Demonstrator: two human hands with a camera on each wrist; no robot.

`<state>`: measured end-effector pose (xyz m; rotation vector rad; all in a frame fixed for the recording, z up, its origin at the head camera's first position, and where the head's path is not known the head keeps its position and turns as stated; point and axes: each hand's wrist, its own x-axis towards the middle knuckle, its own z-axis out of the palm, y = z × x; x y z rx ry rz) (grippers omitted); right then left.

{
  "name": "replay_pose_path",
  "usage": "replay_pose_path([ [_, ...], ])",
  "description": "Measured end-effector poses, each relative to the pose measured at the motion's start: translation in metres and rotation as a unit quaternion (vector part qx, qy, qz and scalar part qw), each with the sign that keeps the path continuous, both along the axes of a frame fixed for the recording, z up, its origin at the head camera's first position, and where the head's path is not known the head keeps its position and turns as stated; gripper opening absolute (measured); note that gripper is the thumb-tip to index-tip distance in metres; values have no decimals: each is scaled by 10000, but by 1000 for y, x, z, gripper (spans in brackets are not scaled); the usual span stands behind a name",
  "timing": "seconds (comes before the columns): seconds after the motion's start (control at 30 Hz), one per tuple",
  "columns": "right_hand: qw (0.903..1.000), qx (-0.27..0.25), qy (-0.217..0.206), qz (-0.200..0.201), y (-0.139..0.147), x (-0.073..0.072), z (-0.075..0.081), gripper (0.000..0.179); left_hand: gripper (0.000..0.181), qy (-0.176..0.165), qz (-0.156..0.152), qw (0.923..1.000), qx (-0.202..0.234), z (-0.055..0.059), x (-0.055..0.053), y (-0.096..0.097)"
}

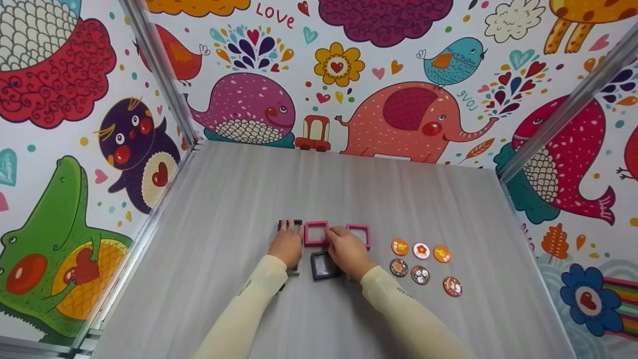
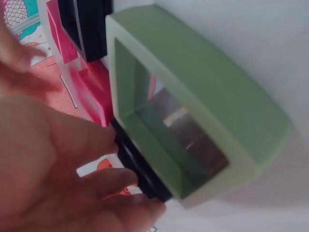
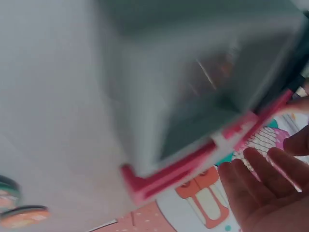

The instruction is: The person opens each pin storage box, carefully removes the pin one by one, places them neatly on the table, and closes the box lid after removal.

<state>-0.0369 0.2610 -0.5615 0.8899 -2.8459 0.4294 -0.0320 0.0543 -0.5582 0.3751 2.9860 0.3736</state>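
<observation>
In the head view my left hand (image 1: 285, 248) lies over a black square frame (image 1: 290, 222), and its fingertips touch that frame. The left wrist view shows the fingers along the edge of the black frame (image 2: 142, 169), beside a green frame (image 2: 203, 82). My right hand (image 1: 347, 253) is at the right side of a pink frame (image 1: 316, 244), fingertips by its edge. A second pink frame (image 1: 359, 227) stands partly behind that hand, and a black frame (image 1: 318, 274) lies below it. In the right wrist view the right hand's fingers (image 3: 260, 179) are extended; a blurred grey-green frame (image 3: 140, 96) fills the foreground.
Several round badges lie to the right, among them an orange badge (image 1: 399, 247), a flower badge (image 1: 421, 251) and a red badge (image 1: 452, 286). The grey table (image 1: 239, 199) is bounded by patterned walls (image 1: 389, 55) with metal posts (image 1: 164, 75).
</observation>
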Motion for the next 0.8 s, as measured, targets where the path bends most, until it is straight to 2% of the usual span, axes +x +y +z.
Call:
replay_pose_path([
  [0.17,9992,321,-148,-167,6,3,-14,32,53,-140,-49,9998,124,-9,2,0],
  [0.3,9987,404,-197,-259,6,1,-18,28,55,-217,-118,9995,187,-13,0,1],
  [0.53,9940,522,-786,-556,0,-8,-21,28,56,-310,-191,9992,159,-17,-10,0],
  [0.63,9943,517,-810,-458,-2,-21,-21,23,51,-462,-175,9987,123,-15,-22,-2],
  [0.7,9960,447,-729,-246,-2,-36,-19,18,43,-616,-123,9978,191,-9,-36,-4],
  [0.73,9964,419,-723,-109,-2,-45,-17,16,38,-720,-68,9971,252,-6,-45,-5],
  [0.77,9969,383,-681,57,-2,-55,-13,14,33,-648,-85,9972,364,-17,-61,-11],
  [0.8,9968,348,-686,221,-1,-66,-8,14,32,-702,-35,9963,502,-12,-71,-15],
])
